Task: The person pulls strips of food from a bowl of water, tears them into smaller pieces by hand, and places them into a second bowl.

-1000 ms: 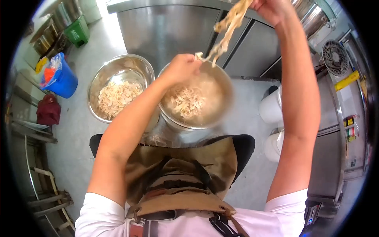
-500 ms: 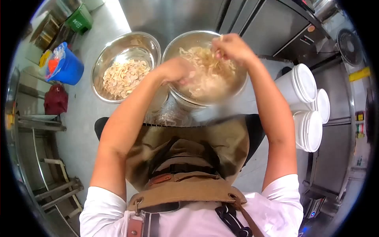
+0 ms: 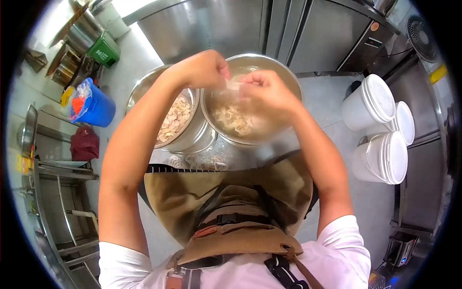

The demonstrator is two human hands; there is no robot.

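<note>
My left hand (image 3: 209,70) and my right hand (image 3: 269,91) are raised close together over the right metal bowl (image 3: 299,86). Both pinch a pale strip of food (image 3: 234,85) stretched between the fingertips; its kind is not clear, and the right hand is slightly blurred. Below them, pale ruffled pieces (image 3: 236,120) lie in cloudy liquid in that bowl. The left metal bowl (image 3: 132,103) holds a heap of similar curled pieces (image 3: 177,118) and is partly hidden behind my left forearm.
Lidded white buckets (image 3: 380,156) stand on the floor at right. A blue bin (image 3: 100,110), a dark red bag (image 3: 84,144) and a green bin (image 3: 104,50) are at left. Steel cabinets (image 3: 202,29) line the far side. Clear plastic (image 3: 209,159) lies before the bowls.
My hands have come together, with a pale strip now visible between them. Before, they were apart over the right bowl. The view has shifted, so the bowls sit lower in it.
</note>
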